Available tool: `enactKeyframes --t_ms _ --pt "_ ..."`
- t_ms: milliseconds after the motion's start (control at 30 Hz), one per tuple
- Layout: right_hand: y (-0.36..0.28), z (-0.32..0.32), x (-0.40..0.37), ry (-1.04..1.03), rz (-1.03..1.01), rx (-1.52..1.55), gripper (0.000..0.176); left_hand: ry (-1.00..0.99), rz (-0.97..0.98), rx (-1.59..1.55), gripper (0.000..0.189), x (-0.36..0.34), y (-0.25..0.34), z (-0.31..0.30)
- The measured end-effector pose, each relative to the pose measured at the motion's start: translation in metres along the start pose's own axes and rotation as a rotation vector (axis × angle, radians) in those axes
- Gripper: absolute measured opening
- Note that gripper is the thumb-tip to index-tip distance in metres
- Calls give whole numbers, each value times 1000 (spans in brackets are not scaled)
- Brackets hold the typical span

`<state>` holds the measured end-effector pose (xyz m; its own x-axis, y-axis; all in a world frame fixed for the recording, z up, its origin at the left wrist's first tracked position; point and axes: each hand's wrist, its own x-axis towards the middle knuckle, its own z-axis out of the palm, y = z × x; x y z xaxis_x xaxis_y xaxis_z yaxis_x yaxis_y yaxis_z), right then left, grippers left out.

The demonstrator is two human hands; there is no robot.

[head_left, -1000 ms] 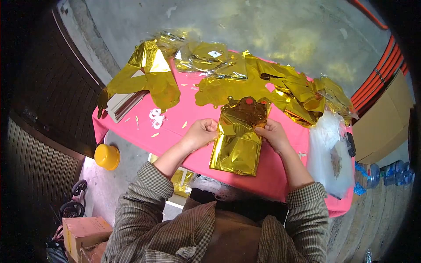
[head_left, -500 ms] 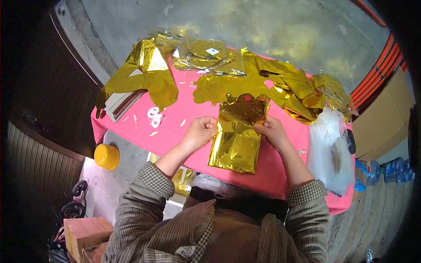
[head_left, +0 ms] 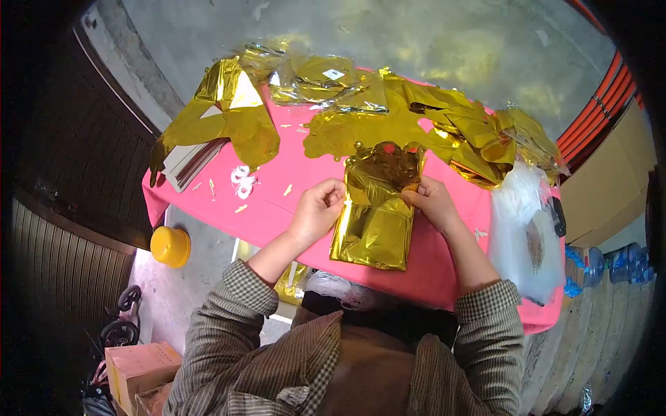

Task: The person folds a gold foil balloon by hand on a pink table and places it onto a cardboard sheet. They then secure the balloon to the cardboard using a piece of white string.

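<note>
A folded gold foil balloon (head_left: 373,232), a flat shiny rectangle with a scalloped top end, is held up over the near part of the pink table. My left hand (head_left: 319,211) pinches its left edge between thumb and fingers. On the opposite edge, my right hand (head_left: 430,204) grips it with the thumb on the front face. Reddish spots show near its top end. Just beyond it lies a flat, unfolded gold foil piece (head_left: 322,135) on the pink tablecloth (head_left: 291,208).
Packed foil in clear bags (head_left: 326,80) lies at the back. Crumpled gold foil (head_left: 479,142) is at the right, near clear plastic bags (head_left: 524,236). White ribbon rolls (head_left: 243,182) and a stack of cards (head_left: 191,166) sit left. A yellow bucket (head_left: 170,247) stands on the floor.
The balloon stays between both hands, with its lower part looking smoother and its reflections shifted. My left fingers have moved slightly on its edge. The view has shifted a little.
</note>
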<state>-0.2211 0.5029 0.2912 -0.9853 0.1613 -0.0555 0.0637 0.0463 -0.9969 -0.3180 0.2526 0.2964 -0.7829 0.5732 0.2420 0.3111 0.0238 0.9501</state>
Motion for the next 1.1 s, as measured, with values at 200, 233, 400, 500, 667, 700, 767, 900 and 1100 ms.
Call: enactKeyframes --t_ms 200,233,400,500,667,700,767,900,1100 --pt "-4 3 -3 8 -37 55 21 -86 -140 -202 9 3 2 -12" --pt "-3 2 -2 -5 -32 19 21 -175 -234 -270 10 3 10 -17" --pt "4 -1 0 -16 -34 5 22 -113 -285 -115 8 7 14 -7" --pt "0 3 -3 -9 -51 26 22 -100 -180 -109 10 9 -11 -5" --pt "0 5 -3 -5 -74 99 24 59 -80 -129 23 6 11 -1" --pt "0 4 -4 -8 -78 99 24 -12 -162 -138 23 7 12 -4" --pt "-2 4 -5 -11 -80 97 24 -82 -245 -149 22 13 13 -10" --pt "-5 7 -6 -4 -26 82 25 -334 -405 -218 16 32 9 -20" --pt "-11 6 -7 -13 4 69 19 -390 -429 -197 11 44 8 -24"
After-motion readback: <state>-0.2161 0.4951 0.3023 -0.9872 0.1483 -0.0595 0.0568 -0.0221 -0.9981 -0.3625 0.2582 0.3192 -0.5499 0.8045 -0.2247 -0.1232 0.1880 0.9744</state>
